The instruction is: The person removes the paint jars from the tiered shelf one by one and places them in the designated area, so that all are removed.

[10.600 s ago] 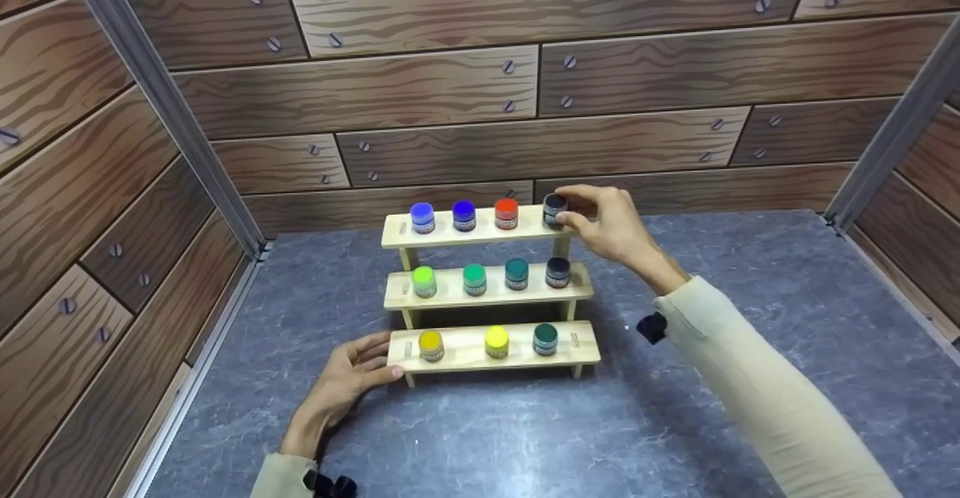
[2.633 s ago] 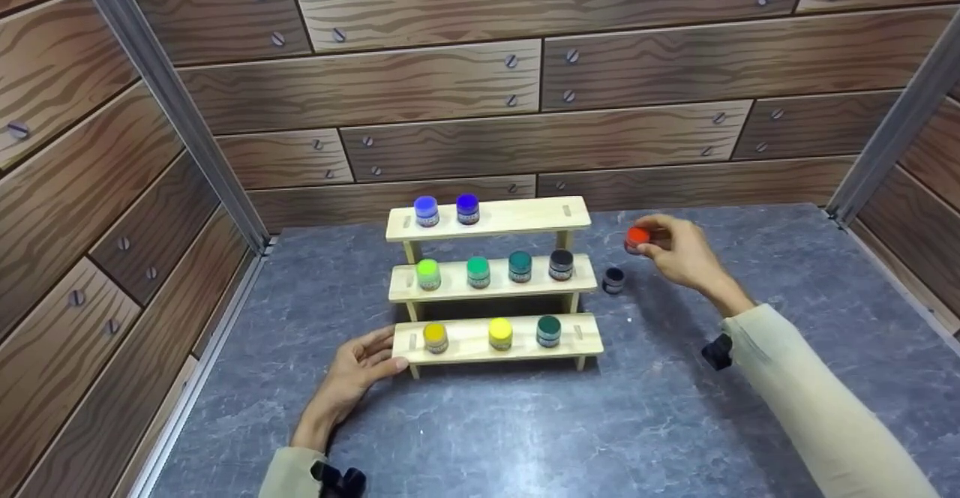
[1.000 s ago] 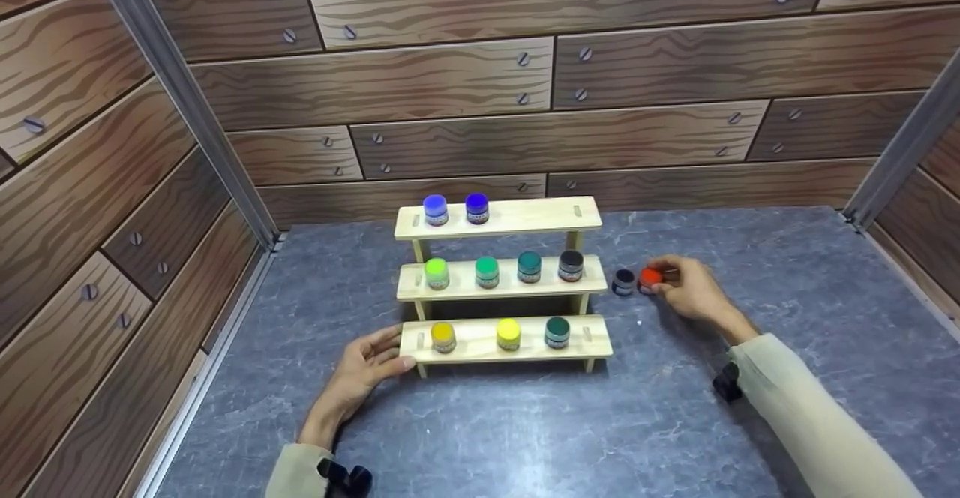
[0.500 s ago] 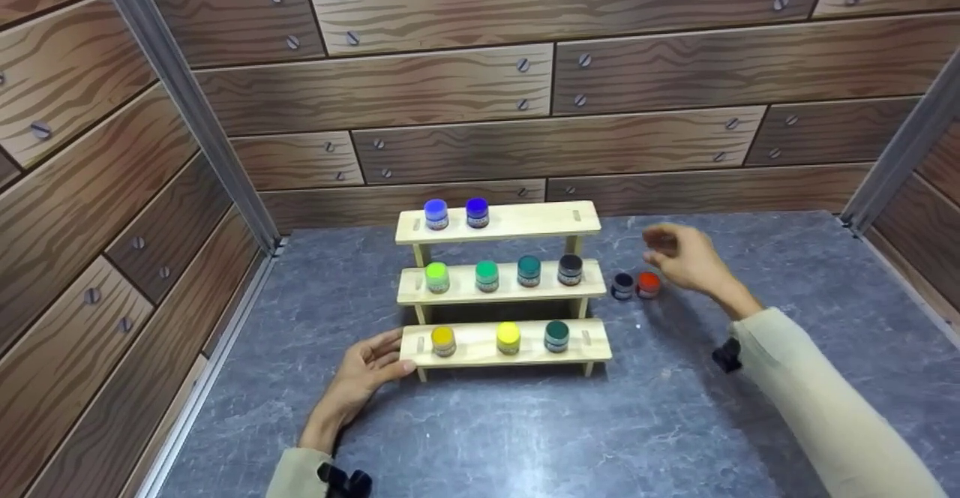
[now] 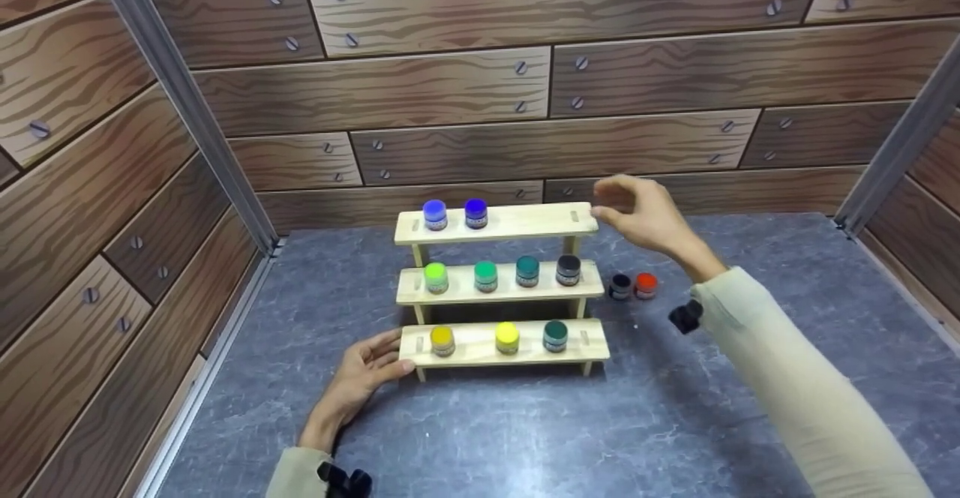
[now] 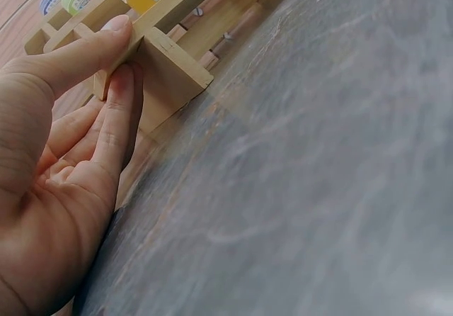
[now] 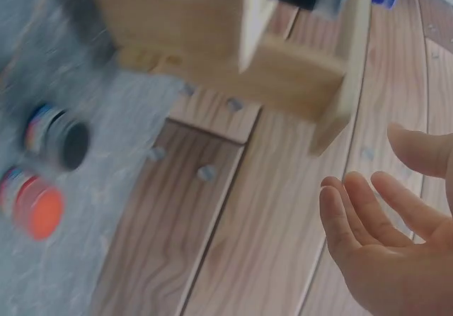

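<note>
A three-step wooden stand (image 5: 532, 219) holds small paint jars. On its top step, a light blue jar (image 5: 435, 215) and a dark blue jar (image 5: 475, 214) stand at the left. My left hand (image 5: 354, 382) pinches the left end of the bottom step, thumb above and fingers beneath, as the left wrist view also shows. Beside the right end of the top step hovers my right hand (image 5: 646, 217), fingers apart and nothing between them. A black jar (image 5: 619, 286) and a red jar (image 5: 645, 286) stand side by side on the table, right of the stand.
Light green (image 5: 436, 277), green (image 5: 485, 276), teal (image 5: 527, 271) and black jars fill the middle step. Ochre (image 5: 442, 340), yellow (image 5: 507, 337) and dark green jars (image 5: 555, 335) occupy the bottom step. A wood-patterned wall (image 5: 450, 153) rises behind the stand.
The black and red jars went from the top step to the table. My right hand let go of the red one, then moved up and left to the top step. The left hand stays.
</note>
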A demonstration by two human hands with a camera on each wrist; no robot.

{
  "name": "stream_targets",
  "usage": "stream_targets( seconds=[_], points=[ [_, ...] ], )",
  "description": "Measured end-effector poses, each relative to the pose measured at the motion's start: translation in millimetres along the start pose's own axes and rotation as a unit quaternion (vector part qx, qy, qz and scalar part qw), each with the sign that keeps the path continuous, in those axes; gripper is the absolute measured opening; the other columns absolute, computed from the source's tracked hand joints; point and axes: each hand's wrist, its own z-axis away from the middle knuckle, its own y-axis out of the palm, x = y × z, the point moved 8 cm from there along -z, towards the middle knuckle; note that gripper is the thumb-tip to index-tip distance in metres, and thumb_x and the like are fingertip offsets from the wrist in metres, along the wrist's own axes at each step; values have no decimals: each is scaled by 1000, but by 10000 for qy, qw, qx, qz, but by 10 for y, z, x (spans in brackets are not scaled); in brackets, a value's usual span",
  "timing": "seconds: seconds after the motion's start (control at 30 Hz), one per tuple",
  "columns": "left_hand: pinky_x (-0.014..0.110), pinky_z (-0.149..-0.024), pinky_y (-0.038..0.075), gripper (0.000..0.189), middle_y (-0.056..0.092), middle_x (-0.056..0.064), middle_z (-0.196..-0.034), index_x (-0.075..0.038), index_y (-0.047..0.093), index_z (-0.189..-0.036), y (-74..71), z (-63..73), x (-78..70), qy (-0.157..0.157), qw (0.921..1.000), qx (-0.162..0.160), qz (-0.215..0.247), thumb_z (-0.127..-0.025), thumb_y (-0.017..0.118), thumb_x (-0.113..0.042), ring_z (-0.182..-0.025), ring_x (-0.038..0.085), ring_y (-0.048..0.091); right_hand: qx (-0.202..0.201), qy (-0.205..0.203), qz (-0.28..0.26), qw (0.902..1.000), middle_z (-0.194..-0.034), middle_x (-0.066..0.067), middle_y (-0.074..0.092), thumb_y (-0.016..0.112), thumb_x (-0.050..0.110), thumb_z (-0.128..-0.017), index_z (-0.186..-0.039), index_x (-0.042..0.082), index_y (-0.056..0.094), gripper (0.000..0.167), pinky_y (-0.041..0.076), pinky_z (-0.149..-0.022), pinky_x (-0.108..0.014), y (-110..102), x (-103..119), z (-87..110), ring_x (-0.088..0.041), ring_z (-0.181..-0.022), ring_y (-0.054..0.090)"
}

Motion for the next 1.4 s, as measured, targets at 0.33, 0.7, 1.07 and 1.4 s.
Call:
stream_targets(
  seconds=[0.33, 0.7, 1.07, 1.4],
  points=[
    [27, -105, 58, 82, 49, 37, -155, 16, 35, -157, 70, -43, 10, 62, 9998, 171, 79, -92, 81, -2, -131, 28, 66, 161, -296, -155, 9993, -141, -27, 66, 76, 14, -100, -141, -5, 62, 48, 51, -116, -53, 184, 377, -220, -44, -130, 64],
    [27, -106, 57, 82, 48, 37, -156, 17, 35, -157, 71, -45, 9, 65, 9998, 174, 99, -93, 82, -3, -131, 28, 65, 321, -331, -259, 9986, -137, -24, 69, 74, 13, -100, -139, -2, 65, 42, 54, -112, -51, 517, 550, -397, -39, -124, 68],
    [28, -108, 56, 83, 46, 38, -157, 18, 35, -156, 43, -29, 20, 84, 9999, 87, 81, -92, 82, -3, -132, 30, 64, 550, -220, -480, 9971, -135, -20, 70, 73, 18, -102, -140, -1, 65, 43, 56, -110, -46, 954, 620, -436, -36, -125, 67],
    [27, -106, 57, 81, 48, 36, -156, 16, 35, -157, 6, -7, 20, -3, 9999, 96, 81, -93, 81, -3, -134, 30, 64, 666, -196, -411, 9967, -138, -18, 70, 76, 21, -101, -147, 1, 61, 52, 58, -107, -44, 1211, 784, -485, -34, -124, 69]
  ],
)
